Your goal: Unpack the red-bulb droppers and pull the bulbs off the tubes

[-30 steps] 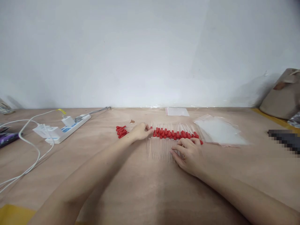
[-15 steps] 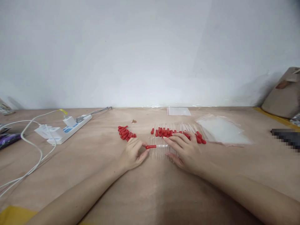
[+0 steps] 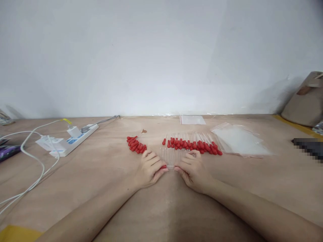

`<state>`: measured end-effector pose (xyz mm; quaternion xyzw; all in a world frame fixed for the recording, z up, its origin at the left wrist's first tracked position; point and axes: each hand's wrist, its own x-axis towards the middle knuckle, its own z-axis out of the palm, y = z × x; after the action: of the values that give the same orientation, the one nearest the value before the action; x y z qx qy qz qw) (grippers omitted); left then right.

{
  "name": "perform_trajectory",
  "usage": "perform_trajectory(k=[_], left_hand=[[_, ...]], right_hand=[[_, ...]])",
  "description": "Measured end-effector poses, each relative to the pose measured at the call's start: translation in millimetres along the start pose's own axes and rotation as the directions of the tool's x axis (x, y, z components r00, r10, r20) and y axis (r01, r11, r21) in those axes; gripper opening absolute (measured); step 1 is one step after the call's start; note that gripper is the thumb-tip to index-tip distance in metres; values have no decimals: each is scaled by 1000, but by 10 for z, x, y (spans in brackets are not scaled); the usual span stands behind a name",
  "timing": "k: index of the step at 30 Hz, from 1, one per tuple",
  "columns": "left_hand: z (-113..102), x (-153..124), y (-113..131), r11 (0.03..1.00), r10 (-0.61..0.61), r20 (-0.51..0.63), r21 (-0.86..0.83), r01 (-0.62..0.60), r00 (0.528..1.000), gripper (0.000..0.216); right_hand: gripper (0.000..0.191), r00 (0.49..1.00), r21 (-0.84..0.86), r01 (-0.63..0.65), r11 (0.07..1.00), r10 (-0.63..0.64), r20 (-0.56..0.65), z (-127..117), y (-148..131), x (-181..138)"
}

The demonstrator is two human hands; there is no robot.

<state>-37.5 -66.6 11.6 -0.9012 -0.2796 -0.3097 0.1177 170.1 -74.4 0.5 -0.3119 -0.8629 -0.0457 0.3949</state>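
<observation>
My left hand (image 3: 150,167) and my right hand (image 3: 191,169) meet at the table's middle, both pinched on one clear dropper with a red bulb (image 3: 169,166). The left fingers hold the bulb end, the right fingers the glass tube. Just beyond lies a row of several red-bulbed droppers (image 3: 193,145) with clear tubes pointing toward me. A small heap of loose red bulbs (image 3: 136,144) lies to the left of that row.
A stack of clear zip bags (image 3: 239,140) lies at the right, one more bag (image 3: 192,120) by the wall. A white power strip with plugs and cables (image 3: 68,140) lies at the left. A brown bag (image 3: 306,101) stands far right.
My left hand took a dropper from the row's left end and drew it toward me. My right hand left the row and closed on the same dropper's tube.
</observation>
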Motion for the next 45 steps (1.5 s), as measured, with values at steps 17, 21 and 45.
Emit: perform_trajectory(k=[17,21,45], left_hand=[[-99,12,27,991,21,230,-137,11,973,31],[-114,13,44,990,16,251,-136,19,968,29],[-229,-271,-889,871,-471,-167,72,487,866,17]], right_hand=[[2,857,-437,386,812,-492,-156,-107,85,-15],[14,866,-487,379,787,-487,-113,-179,69,-43],[19,996,-369,-45,928,12,-91,-67,205,73]])
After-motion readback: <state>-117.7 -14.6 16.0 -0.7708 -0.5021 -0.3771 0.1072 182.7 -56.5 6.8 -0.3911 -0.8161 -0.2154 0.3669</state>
